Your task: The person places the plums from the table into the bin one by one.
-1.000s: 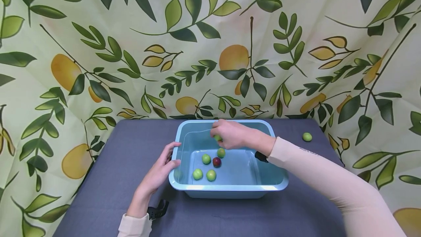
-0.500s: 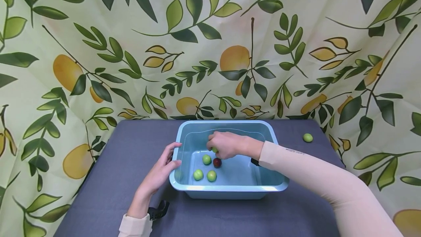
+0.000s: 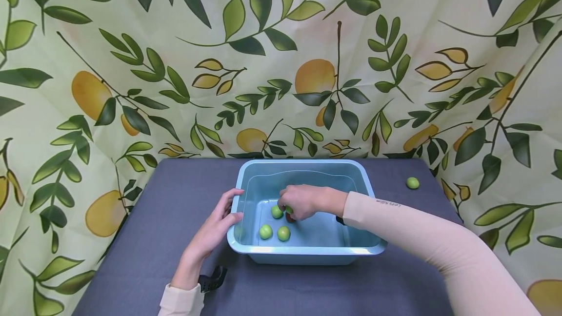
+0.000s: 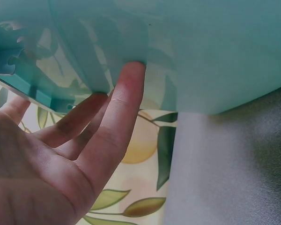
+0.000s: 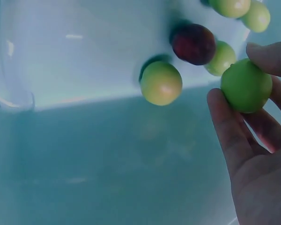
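My right hand (image 3: 303, 201) is down inside a blue plastic basin (image 3: 307, 250). Its thumb and fingers pinch a small round green fruit (image 5: 246, 86), above the basin's floor. Lying loose in the basin are a dark red fruit (image 5: 194, 44), partly covered by my hand in the head view, and several green fruits, such as one (image 3: 283, 233) near the front wall and one (image 5: 161, 83) by the back wall. With my left hand (image 3: 215, 223) I hold the basin's left side; fingertips show at the rim, and a finger (image 4: 116, 115) touches the outer wall.
Another green fruit (image 3: 412, 183) lies on the dark grey tablecloth (image 3: 175, 179), outside the basin at the back right. Behind the table hangs a leaf-and-fruit patterned cloth (image 3: 272, 72). A black strap (image 3: 212, 279) sits at my left wrist.
Still pinching the green fruit, my right hand has come lower and nearer, now partly covering the red fruit and hiding a green one. My left hand stays on the basin.
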{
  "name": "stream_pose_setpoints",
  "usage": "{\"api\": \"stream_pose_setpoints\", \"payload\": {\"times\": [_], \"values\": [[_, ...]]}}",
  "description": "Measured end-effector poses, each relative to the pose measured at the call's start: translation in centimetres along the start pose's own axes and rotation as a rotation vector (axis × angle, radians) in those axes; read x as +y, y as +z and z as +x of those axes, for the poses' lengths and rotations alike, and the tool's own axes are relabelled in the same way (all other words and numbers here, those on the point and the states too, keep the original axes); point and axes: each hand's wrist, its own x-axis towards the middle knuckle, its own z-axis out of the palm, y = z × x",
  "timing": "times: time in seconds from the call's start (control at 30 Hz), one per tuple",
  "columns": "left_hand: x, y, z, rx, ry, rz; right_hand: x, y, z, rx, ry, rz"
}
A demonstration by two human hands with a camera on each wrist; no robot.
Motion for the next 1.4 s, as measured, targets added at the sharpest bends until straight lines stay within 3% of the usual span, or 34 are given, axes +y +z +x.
{"api": "stream_pose_setpoints", "payload": {"times": [0.3,0.57,0.9,1.1,1.4], "values": [[0.1,0.0,0.0,0.001,0.004,0.010,0.1,0.7,-0.1,-0.033,0.008,0.051],[0.1,0.2,0.0,0.003,0.003,0.006,0.3,-0.7,-1.2,0.000,0.007,0.013],[0.1,0.2,-0.1,0.010,-0.008,0.009,0.1,-3.8,-4.0,0.179,-0.015,-0.072],[0.0,0.1,-0.1,0.012,-0.012,0.012,-0.4,-5.6,-5.7,0.353,-0.059,-0.108],[0.1,0.1,0.0,0.006,-0.006,0.013,0.7,-6.7,-9.1,0.548,0.022,-0.104]]}}
